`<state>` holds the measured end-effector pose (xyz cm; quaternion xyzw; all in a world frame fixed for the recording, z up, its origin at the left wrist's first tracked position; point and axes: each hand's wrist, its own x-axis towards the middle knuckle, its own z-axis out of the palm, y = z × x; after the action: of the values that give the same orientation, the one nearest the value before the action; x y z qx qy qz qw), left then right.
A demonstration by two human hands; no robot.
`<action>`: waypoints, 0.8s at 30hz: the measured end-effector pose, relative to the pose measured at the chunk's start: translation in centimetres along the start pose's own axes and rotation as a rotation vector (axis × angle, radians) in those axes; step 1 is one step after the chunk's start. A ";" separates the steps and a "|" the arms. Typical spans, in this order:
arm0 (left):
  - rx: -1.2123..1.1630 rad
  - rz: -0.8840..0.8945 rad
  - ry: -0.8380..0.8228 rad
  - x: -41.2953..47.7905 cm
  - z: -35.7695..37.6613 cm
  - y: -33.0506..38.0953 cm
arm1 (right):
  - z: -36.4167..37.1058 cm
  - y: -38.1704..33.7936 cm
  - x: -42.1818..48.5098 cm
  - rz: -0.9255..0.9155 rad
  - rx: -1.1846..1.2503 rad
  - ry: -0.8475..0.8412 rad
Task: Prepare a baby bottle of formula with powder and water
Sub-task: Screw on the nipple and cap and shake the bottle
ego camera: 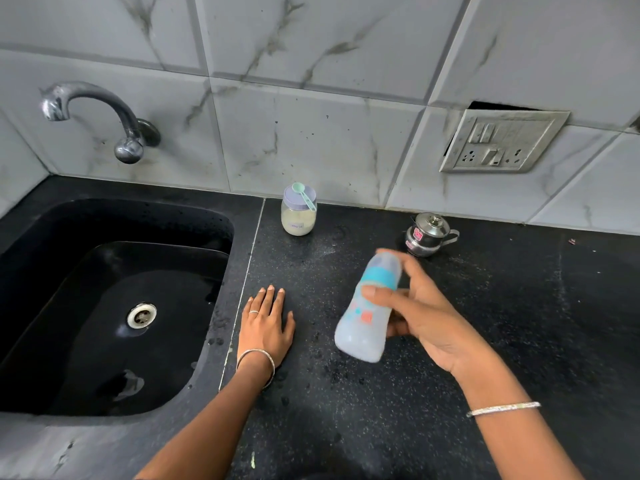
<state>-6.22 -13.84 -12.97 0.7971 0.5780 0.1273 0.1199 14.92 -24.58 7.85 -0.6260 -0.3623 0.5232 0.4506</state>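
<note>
My right hand [420, 315] grips a baby bottle [367, 327] with a teal collar and a clear cap, tilted above the black counter [485, 341]; the bottle is blurred and its contents look milky white. My left hand [266, 327] rests flat on the counter with its fingers straight, just right of the sink edge. A jar of pale powder [298, 216] with a lilac lid stands at the back by the wall, and a teal scoop [304, 196] lies across its lid. A small lidded steel pot [429, 234] stands behind the bottle.
A black sink [86, 306] with a metal drain fills the left side, under a chrome tap [100, 116] on the tiled wall. A switch and socket plate [502, 142] sits on the wall at right. Water drops speckle the counter.
</note>
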 end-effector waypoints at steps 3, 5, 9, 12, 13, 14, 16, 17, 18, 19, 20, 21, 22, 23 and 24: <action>-0.011 0.000 0.019 0.0 0.1 0.0 | -0.3 -0.1 0.1 -0.037 0.011 0.037; -0.004 -0.003 0.017 0.0 0.1 0.0 | -0.2 0.0 0.7 -0.075 0.205 0.199; -0.005 0.000 0.018 -0.1 0.1 0.0 | -0.4 -0.3 0.5 -0.024 0.070 0.083; -0.003 0.002 0.018 0.0 0.0 0.0 | -1.1 -1.2 0.0 -0.013 -0.019 -0.010; -0.002 0.002 0.017 0.0 0.1 0.0 | -1.2 -1.4 0.2 -0.043 0.044 0.067; 0.000 0.002 0.016 0.0 0.1 0.0 | -1.2 -1.3 0.6 -0.069 0.131 0.163; 0.003 0.002 0.011 0.0 0.1 0.0 | -0.9 -0.9 1.1 -0.117 0.249 0.275; 0.001 0.001 0.010 0.0 0.0 0.0 | -0.8 -0.7 1.1 -0.114 0.219 0.263; 0.000 0.001 0.012 -0.1 0.0 0.0 | -0.6 -0.7 0.9 -0.086 0.150 0.195; -0.002 0.002 0.016 -0.1 0.0 0.0 | -0.6 -1.0 0.5 -0.036 0.066 0.088; -0.003 0.003 0.019 -0.1 0.0 0.0 | -0.8 -1.3 0.2 0.008 -0.011 -0.016; -0.004 0.003 0.017 -0.1 -0.1 0.0 | -1.1 -1.5 -0.1 0.017 -0.047 -0.067; -0.003 0.003 0.014 -0.1 -0.1 0.0 | -1.3 -1.8 -0.1 -0.010 -0.036 -0.049; -0.002 0.002 0.015 -0.1 -0.1 0.0 | -1.4 -2.2 0.0 -0.041 0.019 0.023; -0.003 0.001 0.017 -0.1 -0.1 0.1 | -1.4 -2.3 0.3 -0.069 0.103 0.113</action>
<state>-6.23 -13.95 -12.87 0.7960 0.5785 0.1352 0.1161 16.44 -23.78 10.00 -0.6176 -0.3302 0.4894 0.5196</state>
